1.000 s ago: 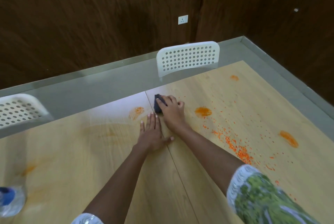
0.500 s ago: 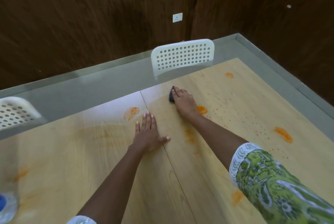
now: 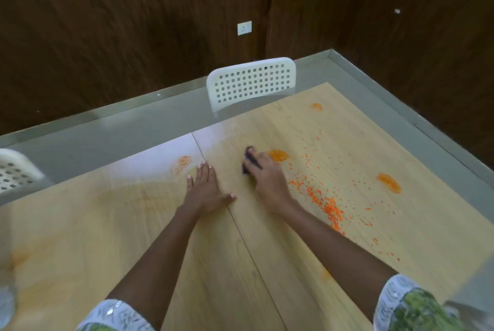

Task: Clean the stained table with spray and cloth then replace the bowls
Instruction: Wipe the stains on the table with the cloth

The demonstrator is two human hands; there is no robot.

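Since the frame half a second back, the right hand (image 3: 263, 179) has drawn the dark cloth (image 3: 248, 159) back toward the person, away from the far edge at 12 o'clock, and it now sits just left of an orange blotch (image 3: 278, 155). Its fingers are curled over the cloth, pressing it onto the wooden counter (image 3: 267, 277). The left hand (image 3: 204, 189) has hardly shifted; it lies flat with straight fingers, bracing near the seam between the 2 boards.

To do this wiping well, I judge the cloth should go toward 3 o'clock next, over the blotch and the scatter of orange crumbs (image 3: 320, 199), gathering them inward, not flicking them off the edge. Firm, overlapping strokes would suit the smeared patches, including the stain (image 3: 184, 161) at 11 o'clock of the left hand and the one at (image 3: 389, 183).

No bowls are in view, so nothing can be said of their contents. A blurred object at the lower left edge, perhaps the spray bottle (image 3: 6, 304), is too indistinct to identify. 2 white perforated chairs (image 3: 251, 82) stand beyond the counter.
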